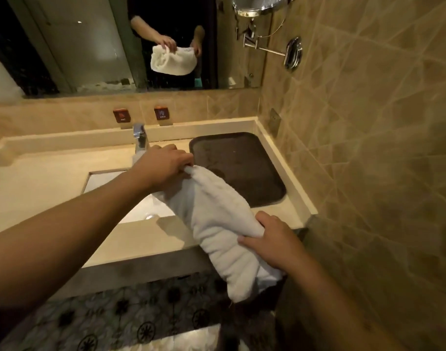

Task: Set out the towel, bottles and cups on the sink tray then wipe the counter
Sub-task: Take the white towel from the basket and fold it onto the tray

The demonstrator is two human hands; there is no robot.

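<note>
A white towel (217, 219) hangs loosely folded between both my hands, above the counter's front edge. My left hand (163, 165) pinches its far end, just left of the dark brown tray (244, 160). My right hand (275, 239) grips the near end, in front of the counter's right corner. The tray lies flat on the beige counter (39, 178) in the right corner with nothing on it. No bottles or cups are in view.
A chrome faucet (140, 138) stands behind the white sink basin (146, 206), left of the tray. Tiled wall (369, 122) closes the right side, with a swing-arm mirror (265, 6) above. A wall mirror (90, 41) behind reflects the towel and hands.
</note>
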